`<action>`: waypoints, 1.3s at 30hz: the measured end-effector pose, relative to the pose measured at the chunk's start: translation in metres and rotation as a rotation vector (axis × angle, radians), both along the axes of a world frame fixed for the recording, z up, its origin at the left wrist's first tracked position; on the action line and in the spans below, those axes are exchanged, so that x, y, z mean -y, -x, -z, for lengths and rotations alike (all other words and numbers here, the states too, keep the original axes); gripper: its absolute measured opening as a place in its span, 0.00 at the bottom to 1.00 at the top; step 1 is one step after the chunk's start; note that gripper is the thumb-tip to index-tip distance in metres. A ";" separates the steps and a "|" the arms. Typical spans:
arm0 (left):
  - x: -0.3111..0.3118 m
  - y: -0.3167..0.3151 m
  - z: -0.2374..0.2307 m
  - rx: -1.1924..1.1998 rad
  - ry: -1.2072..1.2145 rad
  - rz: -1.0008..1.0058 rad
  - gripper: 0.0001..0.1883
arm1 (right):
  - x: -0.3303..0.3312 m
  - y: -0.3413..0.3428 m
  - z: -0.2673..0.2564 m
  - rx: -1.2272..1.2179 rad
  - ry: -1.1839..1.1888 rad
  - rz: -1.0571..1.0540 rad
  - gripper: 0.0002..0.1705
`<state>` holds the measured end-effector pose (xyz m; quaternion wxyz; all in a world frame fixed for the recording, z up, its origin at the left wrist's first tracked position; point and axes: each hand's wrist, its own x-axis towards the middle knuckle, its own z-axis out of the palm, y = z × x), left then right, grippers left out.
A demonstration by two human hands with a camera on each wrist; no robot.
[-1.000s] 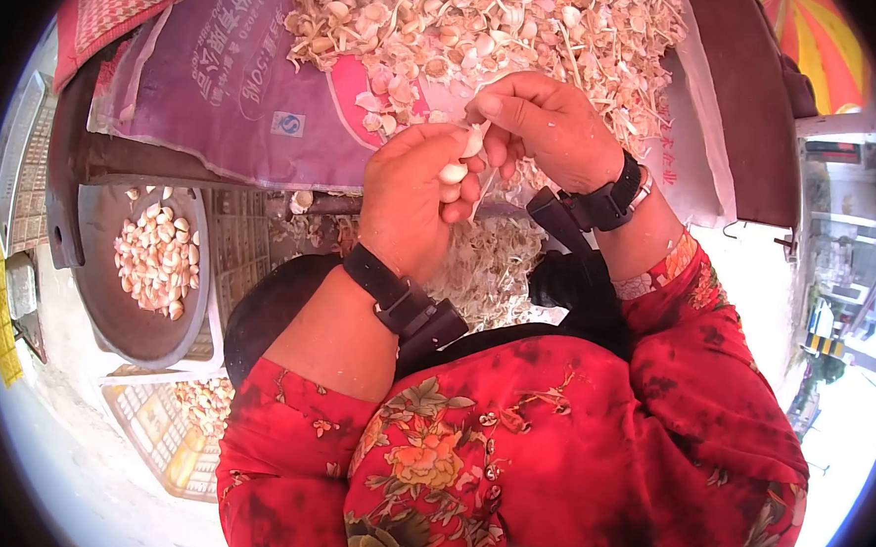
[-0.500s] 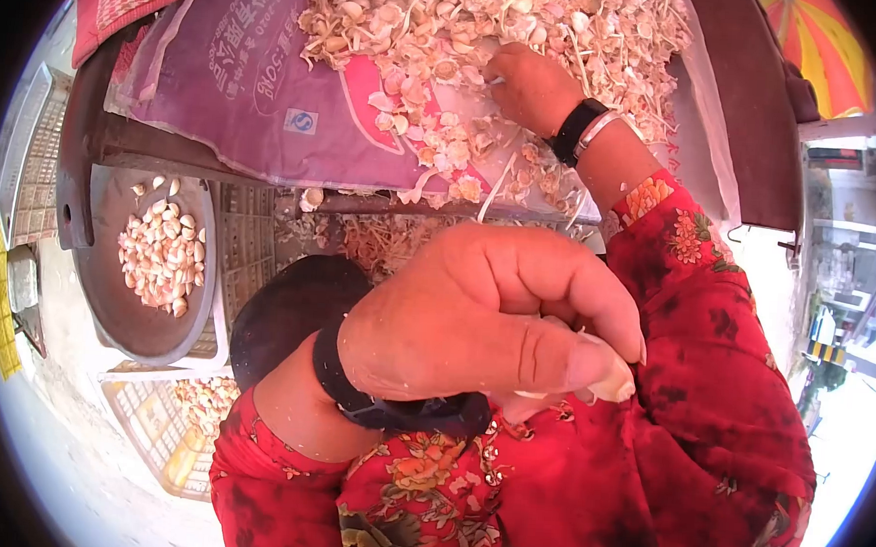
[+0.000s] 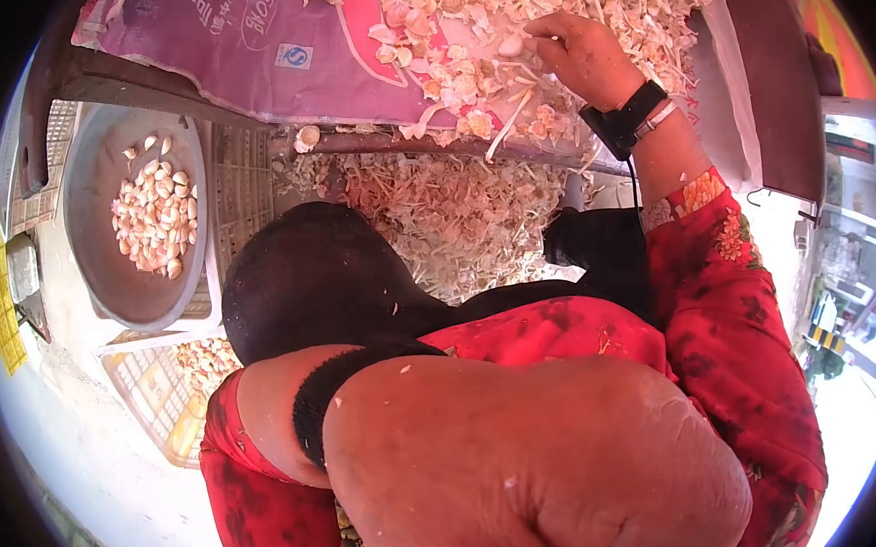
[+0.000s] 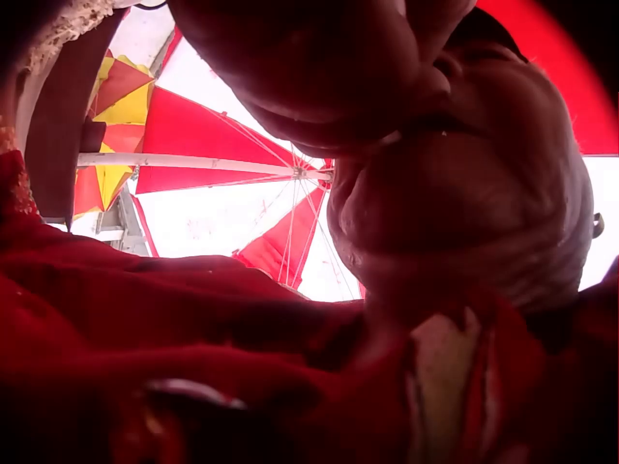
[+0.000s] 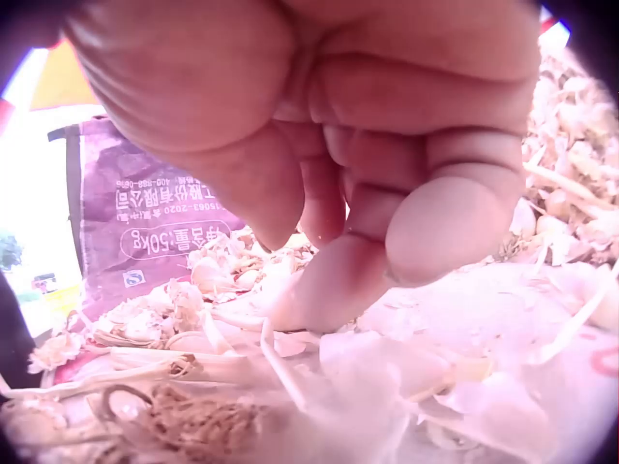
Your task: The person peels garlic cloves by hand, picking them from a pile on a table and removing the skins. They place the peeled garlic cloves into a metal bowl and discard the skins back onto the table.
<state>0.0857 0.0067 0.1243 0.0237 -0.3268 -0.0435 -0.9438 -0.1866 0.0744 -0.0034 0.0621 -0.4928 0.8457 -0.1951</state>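
Observation:
The left hand [image 3: 547, 458] is raised close to the head camera, back of the hand showing and fingers mostly out of frame. In the left wrist view its bent fingers [image 4: 319, 68] are up at the person's mouth; what they hold is hidden. At the pile of garlic and dry skins [image 3: 451, 17], the right hand [image 3: 593, 59] reaches out palm down, a pale garlic clove [image 3: 510, 46] at its fingertips. The right wrist view shows these fingers [image 5: 450, 232] loosely bent and apart, with fingertips right at the skins and stalks [image 5: 193, 348].
A purple printed sack [image 3: 183, 42] lies under the pile on the table. At lower left stands a grey basin [image 3: 79, 215] with garlic cloves [image 3: 154, 214], above a plastic crate [image 3: 144, 397] with more cloves. Skins [image 3: 451, 210] are heaped below the table edge.
The hands were together over the sack with garlic cloves. They parted: the left, pinching a clove half a second ago, rose to the face; the right went out to the pile.

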 end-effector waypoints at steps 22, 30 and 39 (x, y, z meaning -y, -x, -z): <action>0.017 0.009 0.000 0.175 0.138 0.143 0.12 | 0.022 -0.017 0.015 0.137 -0.036 -0.012 0.16; 0.044 0.021 0.026 0.476 0.286 0.244 0.13 | 0.004 -0.020 -0.009 0.544 0.111 0.110 0.16; 0.049 0.035 0.064 0.595 0.312 0.163 0.13 | -0.035 -0.051 -0.074 1.173 0.562 -0.184 0.16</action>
